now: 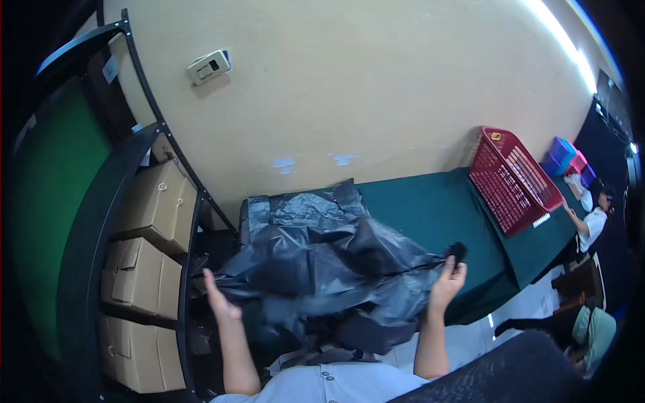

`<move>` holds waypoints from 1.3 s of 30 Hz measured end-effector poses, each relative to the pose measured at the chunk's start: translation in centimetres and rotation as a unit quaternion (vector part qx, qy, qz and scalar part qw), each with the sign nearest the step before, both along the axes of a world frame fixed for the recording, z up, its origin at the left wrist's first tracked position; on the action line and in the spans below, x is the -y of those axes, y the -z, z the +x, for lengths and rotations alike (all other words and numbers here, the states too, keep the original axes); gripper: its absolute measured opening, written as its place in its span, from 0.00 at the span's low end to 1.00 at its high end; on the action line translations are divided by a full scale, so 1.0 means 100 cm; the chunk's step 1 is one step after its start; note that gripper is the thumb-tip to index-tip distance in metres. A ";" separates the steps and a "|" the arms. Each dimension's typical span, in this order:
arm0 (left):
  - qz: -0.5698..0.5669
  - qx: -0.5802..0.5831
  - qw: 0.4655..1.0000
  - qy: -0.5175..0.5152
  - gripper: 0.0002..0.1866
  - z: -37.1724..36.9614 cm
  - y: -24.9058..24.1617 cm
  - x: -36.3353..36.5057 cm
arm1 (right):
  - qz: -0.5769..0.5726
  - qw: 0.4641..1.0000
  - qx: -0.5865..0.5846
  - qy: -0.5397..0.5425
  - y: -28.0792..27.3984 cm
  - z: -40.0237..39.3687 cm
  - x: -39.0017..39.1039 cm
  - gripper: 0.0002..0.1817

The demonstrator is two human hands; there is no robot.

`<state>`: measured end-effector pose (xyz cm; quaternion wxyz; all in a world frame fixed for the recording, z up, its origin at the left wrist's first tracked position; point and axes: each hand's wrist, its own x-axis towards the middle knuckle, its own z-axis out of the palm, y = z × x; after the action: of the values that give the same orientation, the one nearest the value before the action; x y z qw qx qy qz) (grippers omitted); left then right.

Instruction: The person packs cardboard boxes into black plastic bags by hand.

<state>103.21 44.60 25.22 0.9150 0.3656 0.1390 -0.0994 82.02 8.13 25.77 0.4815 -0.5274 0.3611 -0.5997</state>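
Observation:
A large black plastic sheet or bag (322,269), crumpled and partly blurred, spreads between my two hands in front of my body. My right hand (446,283) grips its right end, where a dark bunched corner sticks up above the fingers. At the left end, my left hand (220,299) has its fingers stretched upward beside the plastic; whether it pinches the edge is hard to make out. Behind, more folded black plastic (306,207) lies on the table with the green cloth (410,201).
Cardboard boxes (146,279) fill a black metal shelf (176,144) on the left. A red basket (514,181) and colourful bins (561,156) stand on the table's right part. Two people (592,225) are at the far right, one lower down (594,332). A dark rounded object (510,373) is near my right arm.

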 end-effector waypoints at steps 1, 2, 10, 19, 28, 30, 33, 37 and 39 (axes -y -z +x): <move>-0.011 0.060 0.998 0.000 0.22 0.004 -0.003 -0.007 | -0.013 1.000 -0.003 0.004 0.012 -0.022 0.020 0.12; -0.024 0.119 0.993 0.000 0.23 0.006 -0.007 -0.009 | 0.000 1.000 -0.011 0.017 0.016 -0.036 0.027 0.12; 0.214 0.294 0.931 0.037 0.18 -0.041 -0.009 0.034 | -0.253 0.954 -0.113 0.114 -0.019 -0.069 -0.045 0.15; 0.295 0.605 0.579 0.461 0.17 -0.077 -0.088 0.050 | -0.341 0.769 -0.420 -0.340 0.034 -0.004 -0.116 0.07; 0.505 0.539 0.646 0.191 0.12 -0.018 -0.080 0.044 | -0.134 0.778 -0.591 -0.166 0.073 -0.091 -0.071 0.08; 0.465 0.582 0.660 0.100 0.13 -0.019 -0.074 0.057 | -0.086 0.768 -0.622 -0.125 0.088 -0.103 -0.083 0.08; 0.480 0.573 0.657 0.103 0.12 -0.009 -0.054 0.072 | -0.032 0.749 -0.657 -0.081 0.111 -0.105 -0.094 0.08; 0.576 0.585 0.565 0.086 0.28 -0.031 -0.058 0.099 | -0.017 0.866 -0.497 -0.059 0.150 -0.071 -0.105 0.11; 0.627 0.621 0.451 0.134 0.43 -0.051 -0.056 0.105 | -0.042 0.953 -0.291 -0.068 0.162 -0.070 -0.111 0.14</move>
<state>98.14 34.11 30.87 0.2568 0.8187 -0.4923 0.1466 75.05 19.18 9.61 0.3727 -0.7218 0.4237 -0.4007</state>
